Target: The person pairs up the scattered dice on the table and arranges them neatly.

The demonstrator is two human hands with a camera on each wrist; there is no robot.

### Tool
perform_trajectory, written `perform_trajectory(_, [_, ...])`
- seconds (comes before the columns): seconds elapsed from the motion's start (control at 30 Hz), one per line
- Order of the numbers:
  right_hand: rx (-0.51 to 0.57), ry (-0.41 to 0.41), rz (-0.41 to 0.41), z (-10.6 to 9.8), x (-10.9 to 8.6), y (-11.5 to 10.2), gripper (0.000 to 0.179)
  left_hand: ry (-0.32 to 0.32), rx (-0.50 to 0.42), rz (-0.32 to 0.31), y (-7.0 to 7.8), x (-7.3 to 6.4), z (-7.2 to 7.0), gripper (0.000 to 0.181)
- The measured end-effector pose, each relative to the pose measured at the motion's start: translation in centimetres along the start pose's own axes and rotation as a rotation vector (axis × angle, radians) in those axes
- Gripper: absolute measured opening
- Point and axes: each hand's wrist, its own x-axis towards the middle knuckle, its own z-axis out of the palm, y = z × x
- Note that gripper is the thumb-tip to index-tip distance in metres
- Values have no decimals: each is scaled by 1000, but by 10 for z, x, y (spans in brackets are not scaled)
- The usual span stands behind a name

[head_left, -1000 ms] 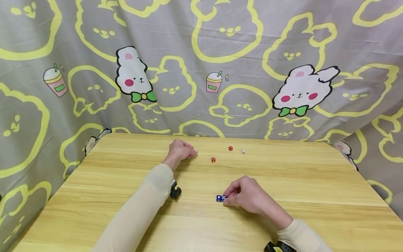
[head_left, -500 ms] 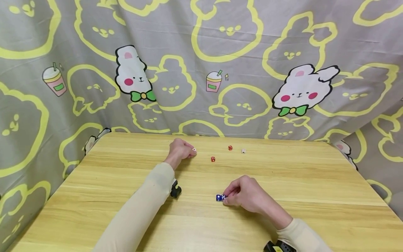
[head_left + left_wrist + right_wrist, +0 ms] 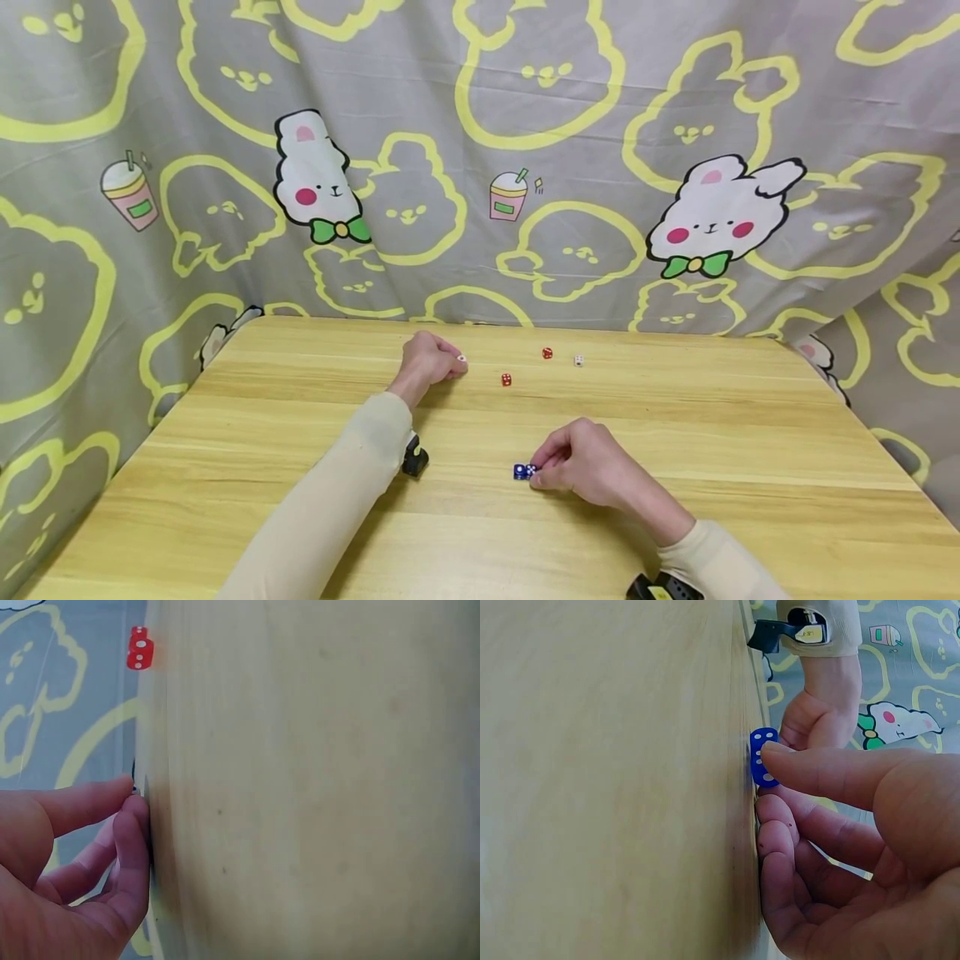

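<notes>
Far out on the wooden table, my left hand (image 3: pixel 429 360) pinches a white die (image 3: pixel 462 358) between thumb and fingertips; the left wrist view hides most of it behind the fingers. Closer in, my right hand (image 3: pixel 588 462) pinches the right one of two blue dice (image 3: pixel 763 757), which sit side by side and touch. The left blue die (image 3: pixel 520 472) is outside the fingers. To the right of my left hand are two red dice, a nearer one (image 3: pixel 506 380) and a farther one (image 3: pixel 547 353). Another white die (image 3: pixel 579 361) lies right of them.
The wooden table (image 3: pixel 300 500) ends at a grey curtain (image 3: pixel 420 83) with yellow rabbit outlines, which hangs behind it and along both sides. A black wrist camera (image 3: pixel 415 457) sits on the left sleeve, another (image 3: pixel 663 587) on the right.
</notes>
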Motion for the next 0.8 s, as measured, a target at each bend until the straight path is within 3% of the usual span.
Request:
perform_trajectory(0.23, [-6,-7,-8,1,1,-1,15,-34,-62,37,2,-8,-2,13])
perform_trajectory(0.8, [-9,-4,6,2,0,0,15,-163,-72,69,15,-35,6,10])
